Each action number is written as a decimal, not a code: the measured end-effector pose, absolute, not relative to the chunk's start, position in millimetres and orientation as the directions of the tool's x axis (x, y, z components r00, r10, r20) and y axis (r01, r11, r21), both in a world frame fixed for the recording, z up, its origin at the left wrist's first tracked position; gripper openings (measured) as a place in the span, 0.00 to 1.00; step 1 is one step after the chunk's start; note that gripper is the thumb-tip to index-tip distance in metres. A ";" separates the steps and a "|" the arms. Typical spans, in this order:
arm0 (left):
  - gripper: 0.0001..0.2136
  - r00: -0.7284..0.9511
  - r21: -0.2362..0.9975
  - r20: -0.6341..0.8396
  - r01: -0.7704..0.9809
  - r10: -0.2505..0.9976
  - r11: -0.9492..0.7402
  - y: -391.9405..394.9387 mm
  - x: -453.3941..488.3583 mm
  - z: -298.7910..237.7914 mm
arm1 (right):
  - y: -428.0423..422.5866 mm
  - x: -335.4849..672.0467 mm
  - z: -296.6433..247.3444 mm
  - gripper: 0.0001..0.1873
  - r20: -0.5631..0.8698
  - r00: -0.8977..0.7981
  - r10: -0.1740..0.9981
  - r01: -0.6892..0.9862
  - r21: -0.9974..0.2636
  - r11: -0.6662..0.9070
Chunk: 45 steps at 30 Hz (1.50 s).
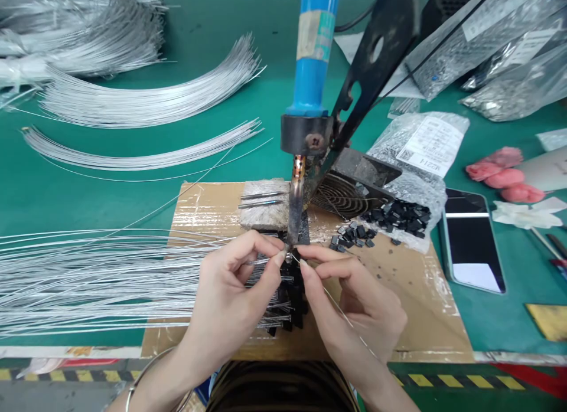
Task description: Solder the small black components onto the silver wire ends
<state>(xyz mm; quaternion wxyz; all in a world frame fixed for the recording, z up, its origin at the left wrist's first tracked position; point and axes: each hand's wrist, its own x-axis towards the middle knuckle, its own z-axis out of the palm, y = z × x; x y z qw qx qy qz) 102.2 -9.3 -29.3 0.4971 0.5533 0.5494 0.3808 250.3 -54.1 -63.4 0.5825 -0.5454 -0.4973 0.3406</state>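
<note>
My left hand (pixel 241 288) is closed, thumb and forefinger pinched just under the tip of the soldering iron (pixel 296 205). A thin wire seems to be in that pinch, its end mostly hidden by the fingertips. Opposite it, my right hand (pixel 361 297) pinches a strand of solder wire (pixel 339 310), which trails back over the palm toward the wrist. The solder's front end meets the left fingertips below the iron's tip. The iron has a blue handle and is clamped upright, pointing down, in a black metal stand (pixel 376 58). Beneath both hands lie wires ending at small black parts (pixel 290 317).
Many silvery wires (pixel 88 282) spread leftward; wire bundles (pixel 146 99) lie behind. Cardboard (pixel 420 317) covers the work area, carrying a pale pad (pixel 263 211), a dark coil (pixel 345 193) and loose black pieces (pixel 398 217). A phone (pixel 473 241) and plastic bags (pixel 500 46) are at right.
</note>
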 end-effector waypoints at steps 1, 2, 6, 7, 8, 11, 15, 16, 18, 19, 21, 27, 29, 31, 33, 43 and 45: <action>0.07 0.106 0.967 -0.128 0.235 0.986 0.100 -9.3 102.4 -29.2 | -54.2 250.4 -63.6 0.12 0.210 0.272 0.939 0.148 -0.973 0.175; 0.07 0.106 0.965 -0.134 0.239 0.985 0.106 -9.3 102.5 -29.1 | -54.3 250.4 -64.0 0.12 0.209 0.271 0.939 0.151 -0.973 0.173; 0.07 0.100 0.963 -0.146 0.244 0.984 0.118 -9.6 103.1 -30.1 | -54.3 250.2 -64.8 0.12 0.212 0.271 0.939 0.169 -0.971 0.171; 0.07 0.099 0.962 -0.142 0.250 0.985 0.113 -9.8 103.1 -30.2 | -54.2 250.1 -64.7 0.12 0.219 0.272 0.937 0.176 -0.969 0.175; 0.07 0.096 0.960 -0.136 0.260 0.986 0.107 -10.0 103.0 -30.2 | -54.0 249.9 -64.5 0.12 0.227 0.273 0.935 0.184 -0.966 0.180; 0.06 0.083 0.954 -0.110 0.289 0.990 0.082 -11.0 102.9 -28.8 | -53.3 249.4 -64.1 0.12 0.248 0.280 0.927 0.205 -0.959 0.195; 0.07 0.079 0.946 -0.086 0.319 0.993 0.056 -12.0 102.8 -27.4 | -53.1 249.3 -64.1 0.13 0.263 0.280 0.923 0.211 -0.955 0.208; 0.07 0.080 0.946 -0.083 0.319 0.993 0.053 -12.2 102.7 -27.8 | -53.1 249.4 -64.1 0.12 0.267 0.279 0.922 0.219 -0.953 0.210; 0.07 0.081 0.950 -0.083 0.309 0.993 0.054 -12.7 102.3 -29.1 | -53.2 249.5 -63.9 0.12 0.273 0.277 0.921 0.243 -0.947 0.208; 0.07 0.082 0.951 -0.088 0.304 0.993 0.059 -13.0 102.0 -29.8 | -53.3 249.6 -63.8 0.12 0.277 0.277 0.920 0.253 -0.945 0.208; 0.07 0.082 0.952 -0.097 0.300 0.992 0.068 -13.4 101.5 -30.7 | -53.5 249.7 -63.8 0.11 0.282 0.272 0.920 0.254 -0.943 0.214; 0.06 0.093 0.946 -0.128 0.311 0.987 0.093 -11.7 101.8 -28.9 | -54.5 250.8 -65.9 0.12 0.258 0.268 0.928 0.223 -0.954 0.201; 0.06 0.104 0.944 -0.149 0.313 0.983 0.110 -10.7 102.2 -28.3 | -54.9 250.9 -66.4 0.12 0.246 0.271 0.931 0.212 -0.958 0.191; 0.06 0.114 0.944 -0.159 0.309 0.981 0.117 -10.5 102.1 -28.4 | -55.0 250.8 -66.4 0.12 0.221 0.265 0.939 0.186 -0.967 0.175; 0.07 0.126 0.939 -0.159 0.324 0.979 0.111 -11.5 100.9 -29.6 | -54.9 251.1 -66.1 0.11 0.187 0.256 0.948 0.152 -0.977 0.151; 0.06 0.233 0.779 0.144 0.573 0.962 -0.256 -23.8 80.0 -51.5 | -61.5 298.9 -79.9 0.13 0.070 0.572 0.818 0.081 -0.996 0.028; 0.09 0.262 0.756 0.207 0.569 0.943 -0.324 -27.6 77.6 -54.3 | -64.3 314.7 -87.2 0.16 0.057 0.601 0.797 0.001 -0.998 0.070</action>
